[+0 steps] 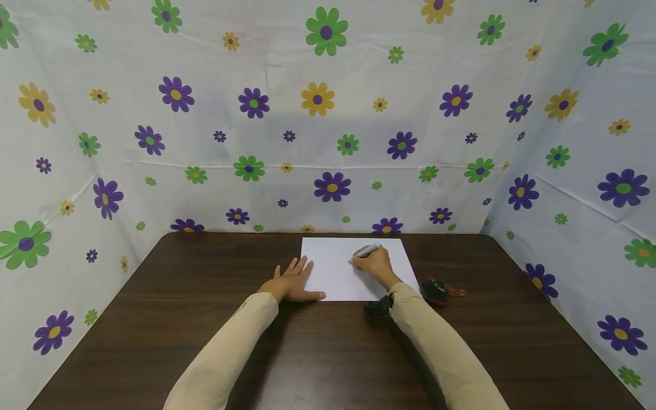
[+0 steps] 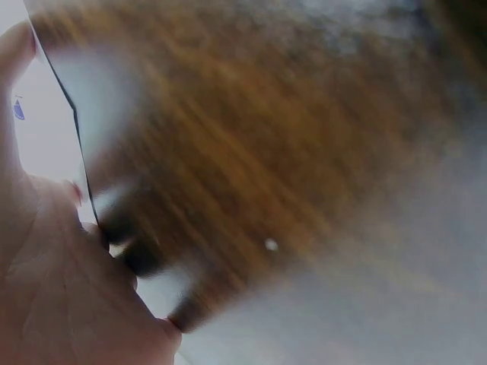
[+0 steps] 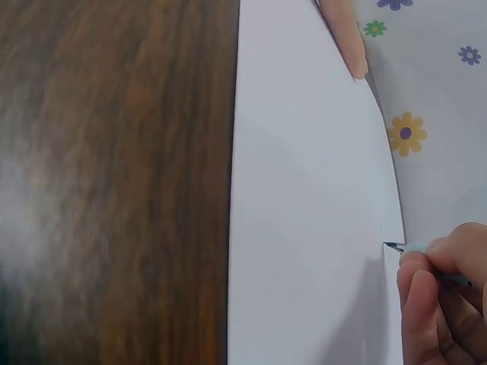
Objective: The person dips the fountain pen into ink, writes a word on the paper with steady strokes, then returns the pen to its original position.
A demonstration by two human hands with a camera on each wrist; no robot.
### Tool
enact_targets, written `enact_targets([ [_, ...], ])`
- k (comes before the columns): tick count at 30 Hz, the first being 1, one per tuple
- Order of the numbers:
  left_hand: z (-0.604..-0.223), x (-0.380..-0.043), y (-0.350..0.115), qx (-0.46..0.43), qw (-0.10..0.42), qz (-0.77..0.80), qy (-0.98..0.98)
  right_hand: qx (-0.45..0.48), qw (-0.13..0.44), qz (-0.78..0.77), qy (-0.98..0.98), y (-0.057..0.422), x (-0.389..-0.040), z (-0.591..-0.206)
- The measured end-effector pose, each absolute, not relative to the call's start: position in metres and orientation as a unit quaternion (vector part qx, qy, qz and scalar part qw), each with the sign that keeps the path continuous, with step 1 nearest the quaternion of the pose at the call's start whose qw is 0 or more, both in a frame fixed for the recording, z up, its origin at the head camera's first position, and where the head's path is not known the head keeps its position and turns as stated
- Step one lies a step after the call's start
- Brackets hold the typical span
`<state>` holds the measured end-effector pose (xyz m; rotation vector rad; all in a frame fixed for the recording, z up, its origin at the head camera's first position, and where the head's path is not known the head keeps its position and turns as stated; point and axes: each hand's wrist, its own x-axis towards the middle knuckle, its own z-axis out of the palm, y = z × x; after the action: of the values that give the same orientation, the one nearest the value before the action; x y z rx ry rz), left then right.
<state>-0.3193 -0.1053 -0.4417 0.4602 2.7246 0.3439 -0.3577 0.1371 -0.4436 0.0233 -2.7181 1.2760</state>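
A blank-looking white sheet of paper (image 1: 328, 279) lies on the dark wooden table. My left hand (image 1: 292, 282) rests at the sheet's left edge with its fingers spread, thumb along the near left corner. In the left wrist view, part of that hand's palm (image 2: 68, 281) shows. My right hand (image 1: 376, 265) is over the right half of the sheet and pinches a light blue pen (image 1: 368, 250) between thumb and fingers. The right wrist view has the pen's dark tip (image 3: 393, 245) at the paper's surface. I cannot make out any ink marks.
On the table (image 1: 205, 319), to the right of the right forearm, sits a dark rounded object with reddish-brown parts (image 1: 435, 291); its kind is unclear. A black device (image 1: 378, 307) is at the right wrist. White flower-patterned cloth (image 1: 287, 188) hangs behind and at both sides.
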Motion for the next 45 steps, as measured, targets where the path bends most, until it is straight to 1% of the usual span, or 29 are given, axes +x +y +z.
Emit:
enact_targets([
  [3,-0.432,-0.312,-0.104,0.167,0.177,0.125,0.962,0.007,0.074,0.421,-0.904,0.141,-0.356,-0.442],
  [9,-0.431,-0.312,-0.105,0.17,0.181,0.137,0.959,0.007,0.082,0.42,-0.904,0.152,-0.354,-0.441],
  [17,-0.453,-0.327,-0.109,0.171,0.177,0.133,0.96,-0.008,0.088,0.421,-0.903,0.17,-0.353,-0.442],
  [20,-0.456,-0.329,-0.11,0.171,0.174,0.138,0.96,-0.014,0.087,0.422,-0.902,0.175,-0.352,-0.439],
  [28,-0.435,-0.314,-0.107,0.175,0.183,0.139,0.957,-0.038,0.067,0.416,-0.906,0.183,-0.35,-0.438],
  [31,-0.428,-0.309,-0.106,0.176,0.184,0.134,0.958,-0.038,0.069,0.419,-0.905,0.183,-0.35,-0.438],
  [37,-0.429,-0.31,-0.104,0.179,0.186,0.138,0.956,-0.044,0.071,0.42,-0.904,0.183,-0.347,-0.437],
  [42,-0.442,-0.32,-0.107,0.181,0.18,0.149,0.955,-0.04,0.093,0.409,-0.907,0.18,-0.347,-0.435],
  [45,-0.449,-0.325,-0.109,0.172,0.186,0.13,0.959,-0.038,0.115,0.411,-0.904,0.175,-0.349,-0.434],
])
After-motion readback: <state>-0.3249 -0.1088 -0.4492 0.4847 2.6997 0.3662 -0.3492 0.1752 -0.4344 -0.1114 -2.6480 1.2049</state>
